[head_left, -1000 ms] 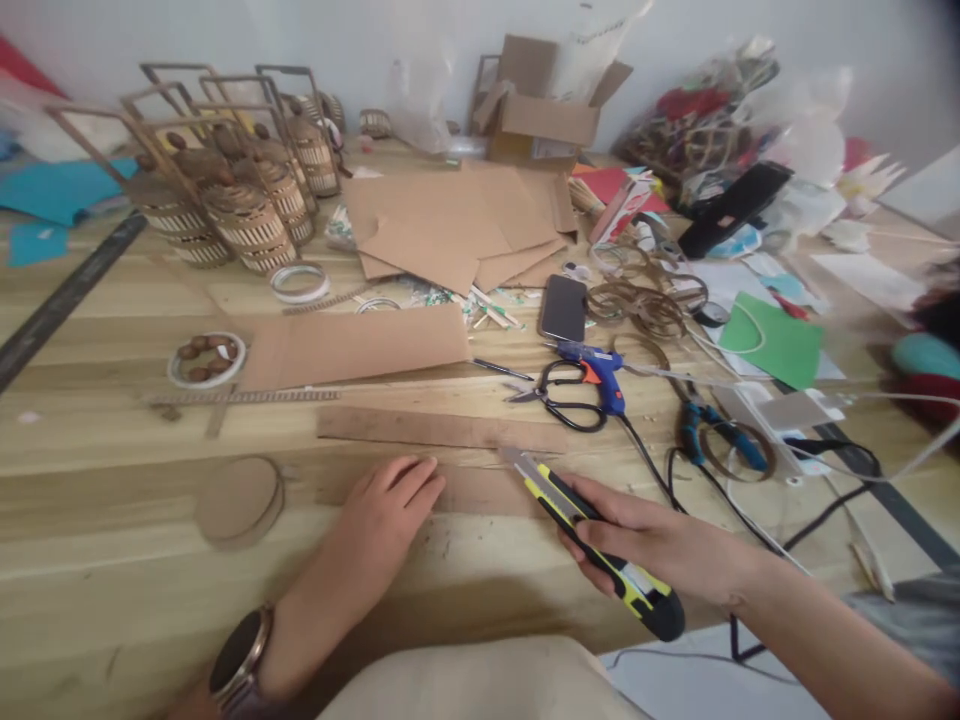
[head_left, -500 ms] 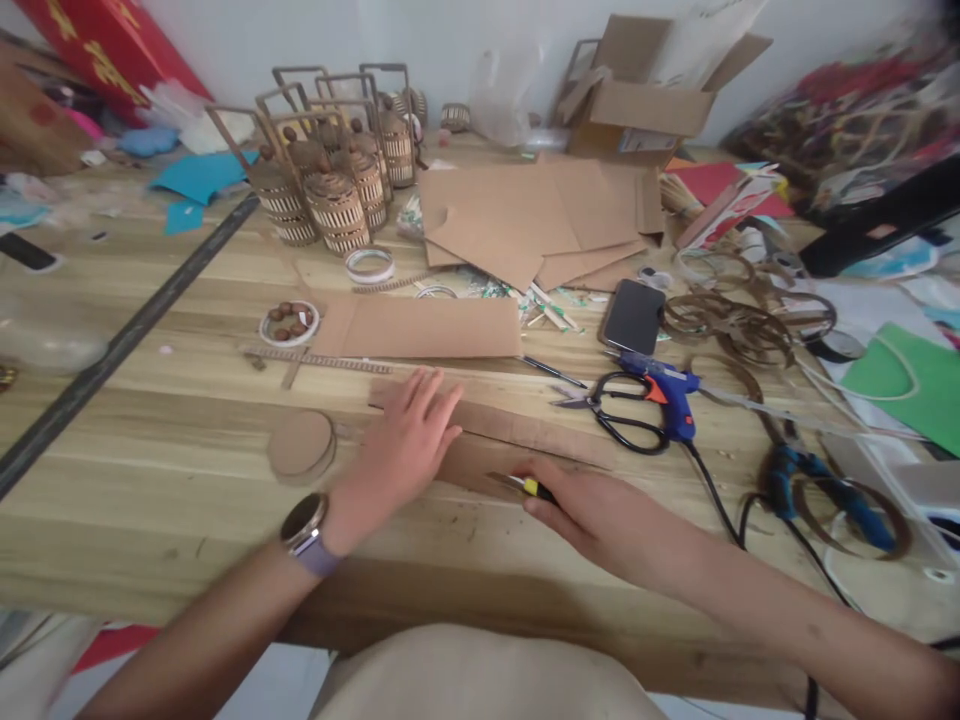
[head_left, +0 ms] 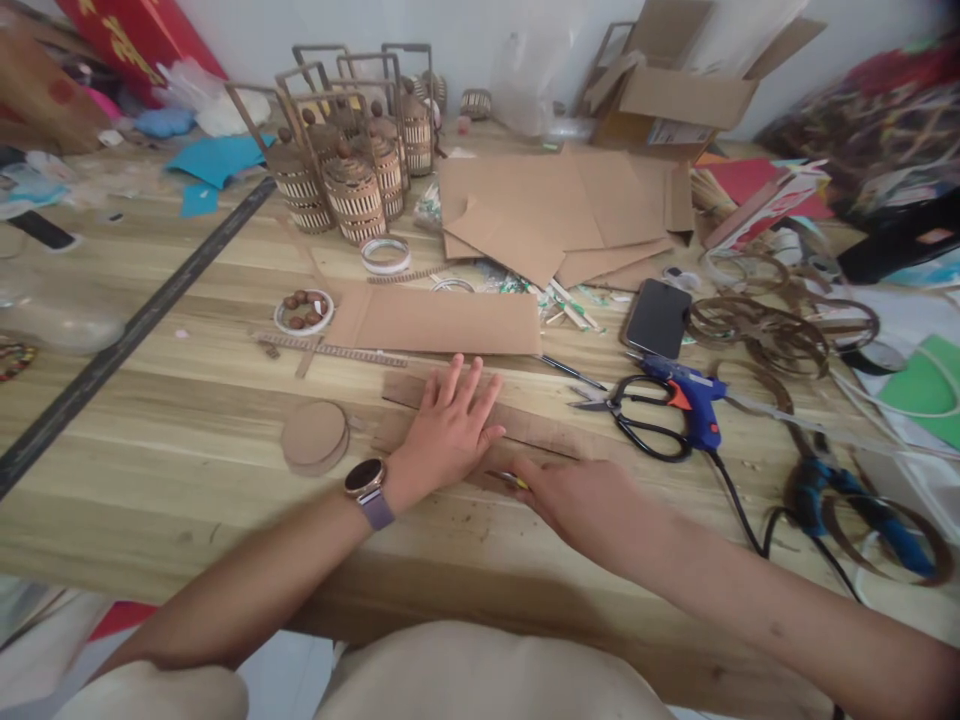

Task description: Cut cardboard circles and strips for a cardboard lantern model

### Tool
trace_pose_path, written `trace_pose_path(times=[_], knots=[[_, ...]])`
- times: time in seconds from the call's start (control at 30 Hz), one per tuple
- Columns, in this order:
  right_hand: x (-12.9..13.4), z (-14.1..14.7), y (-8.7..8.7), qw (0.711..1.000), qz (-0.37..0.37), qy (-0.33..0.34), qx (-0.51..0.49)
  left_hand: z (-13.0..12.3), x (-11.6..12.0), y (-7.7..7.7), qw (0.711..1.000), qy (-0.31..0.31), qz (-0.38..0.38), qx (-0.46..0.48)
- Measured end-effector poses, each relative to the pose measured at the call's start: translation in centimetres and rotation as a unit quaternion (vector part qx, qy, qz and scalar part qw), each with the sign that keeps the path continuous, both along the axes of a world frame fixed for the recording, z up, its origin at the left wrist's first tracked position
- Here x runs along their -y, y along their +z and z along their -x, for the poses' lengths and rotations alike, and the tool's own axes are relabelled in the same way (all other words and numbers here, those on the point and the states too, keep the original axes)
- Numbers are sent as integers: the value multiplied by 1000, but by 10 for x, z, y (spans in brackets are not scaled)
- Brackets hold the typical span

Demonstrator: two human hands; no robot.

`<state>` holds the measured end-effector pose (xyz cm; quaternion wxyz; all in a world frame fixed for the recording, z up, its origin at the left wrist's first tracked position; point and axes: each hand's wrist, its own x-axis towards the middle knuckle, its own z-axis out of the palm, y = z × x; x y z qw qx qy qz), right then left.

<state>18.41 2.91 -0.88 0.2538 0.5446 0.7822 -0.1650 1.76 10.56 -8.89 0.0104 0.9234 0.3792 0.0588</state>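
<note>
My left hand [head_left: 454, 425] lies flat with fingers spread on a brown cardboard strip [head_left: 544, 430] on the wooden table. A watch is on that wrist. My right hand [head_left: 574, 505] is closed around a utility knife [head_left: 512, 480]; only a bit of its yellow body and the blade end shows beside my left thumb. The blade end is low over the cardboard near the table's front side. Two cardboard discs [head_left: 315, 437] lie stacked to the left of my left hand. Black-handled scissors [head_left: 649, 415] rest to the right, beyond my right hand.
A blue glue gun [head_left: 694, 395], a phone [head_left: 658, 317] and blue-handled pliers [head_left: 862, 510] lie on the right. A cardboard piece [head_left: 450, 320] and stacked sheets [head_left: 555, 205] are behind. Several bamboo lanterns [head_left: 356, 190] stand at the back left, near a long dark bar [head_left: 150, 310].
My left hand has slid right along the cardboard, its fingers spreading wider, close to my right hand. The knife shows less behind my right fingers. The whole view has shifted slightly.
</note>
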Motion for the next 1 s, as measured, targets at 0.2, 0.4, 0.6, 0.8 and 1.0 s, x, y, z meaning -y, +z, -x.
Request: trace_pose_path(times=[0.2, 0.4, 0.6, 0.8, 1.0], knots=[[-1, 2, 3, 1000, 19, 8, 1, -1, 0, 1, 1000, -1, 7, -6], [-3, 5, 8, 999, 31, 17, 14, -1, 1, 2, 1000, -2, 2, -7], [-5, 17, 16, 997, 34, 42, 61, 0, 1, 4, 1000, -5, 5, -8], [-9, 26, 20, 995, 41, 56, 73, -1, 2, 5, 1000, 1, 4, 1], [-12, 29, 19, 996, 56, 44, 51, -2, 2, 4, 1000, 4, 8, 1]])
